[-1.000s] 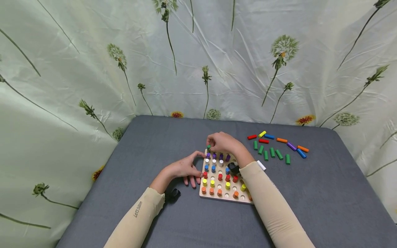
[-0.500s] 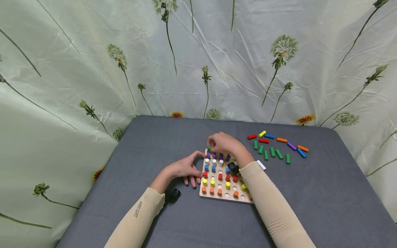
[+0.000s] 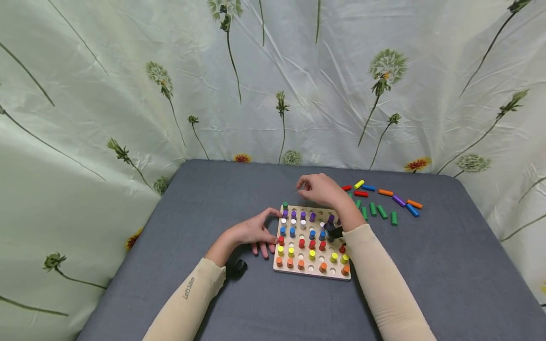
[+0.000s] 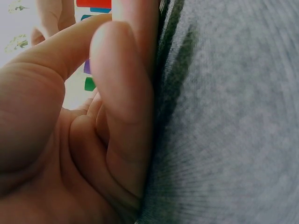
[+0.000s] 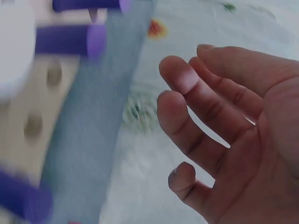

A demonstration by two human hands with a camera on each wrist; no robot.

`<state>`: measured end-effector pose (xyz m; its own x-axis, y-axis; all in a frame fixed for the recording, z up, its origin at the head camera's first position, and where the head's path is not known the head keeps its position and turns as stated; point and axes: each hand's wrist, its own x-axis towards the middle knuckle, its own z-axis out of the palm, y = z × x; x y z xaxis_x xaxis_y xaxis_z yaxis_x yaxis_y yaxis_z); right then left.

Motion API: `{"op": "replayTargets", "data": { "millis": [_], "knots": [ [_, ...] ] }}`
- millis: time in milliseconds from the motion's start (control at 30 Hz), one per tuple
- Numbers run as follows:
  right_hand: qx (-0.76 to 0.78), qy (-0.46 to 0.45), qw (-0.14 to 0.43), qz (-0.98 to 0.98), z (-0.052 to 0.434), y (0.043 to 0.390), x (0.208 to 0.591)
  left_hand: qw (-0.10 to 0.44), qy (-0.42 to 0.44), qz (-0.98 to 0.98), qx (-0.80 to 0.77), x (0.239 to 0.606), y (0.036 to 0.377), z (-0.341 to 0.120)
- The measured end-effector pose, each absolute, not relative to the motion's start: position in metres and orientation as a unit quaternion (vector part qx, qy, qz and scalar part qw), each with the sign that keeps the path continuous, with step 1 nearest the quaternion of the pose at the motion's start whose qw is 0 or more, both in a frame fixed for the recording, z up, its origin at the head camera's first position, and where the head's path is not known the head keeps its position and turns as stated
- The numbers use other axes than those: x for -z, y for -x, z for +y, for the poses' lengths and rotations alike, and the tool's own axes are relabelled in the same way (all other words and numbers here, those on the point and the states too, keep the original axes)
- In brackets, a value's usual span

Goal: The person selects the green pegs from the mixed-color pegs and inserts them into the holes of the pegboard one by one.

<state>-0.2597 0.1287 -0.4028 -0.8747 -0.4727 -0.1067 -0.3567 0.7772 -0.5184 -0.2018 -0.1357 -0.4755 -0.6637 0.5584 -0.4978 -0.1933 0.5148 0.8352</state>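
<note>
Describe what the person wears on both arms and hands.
Both arms wear snug beige sleeves ending at the wrists. The left sleeve bears small dark lettering. A small black device sits at each wrist. The left hand and right hand are bare, without gloves.

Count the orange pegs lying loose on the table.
2. One orange peg lies right of a blue peg; the second orange peg lies at the group's right end. The right hand may hide more.

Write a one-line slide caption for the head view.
Left hand rests against the wooden pegboard while the empty right hand hovers above its far edge, loose colored pegs lying beyond.
</note>
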Motion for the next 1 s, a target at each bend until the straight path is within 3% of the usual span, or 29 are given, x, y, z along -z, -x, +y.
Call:
{"op": "replayTargets", "data": {
  "millis": [433, 767, 1000],
  "knots": [
    [0.323, 0.091, 0.028, 0.941, 0.212, 0.251, 0.406, 0.389, -0.115, 0.781, -0.476, 0.475, 0.201, -0.135],
    [0.257, 0.044, 0.022, 0.965, 0.229, 0.254, 0.417, 0.389, -0.109, 0.781, -0.477, 0.474, 0.201, -0.135],
    [0.205, 0.005, 0.069, 0.976, 0.240, 0.256, 0.431, 0.391, -0.113, 0.779, -0.478, 0.474, 0.200, -0.135]
  ]
}}
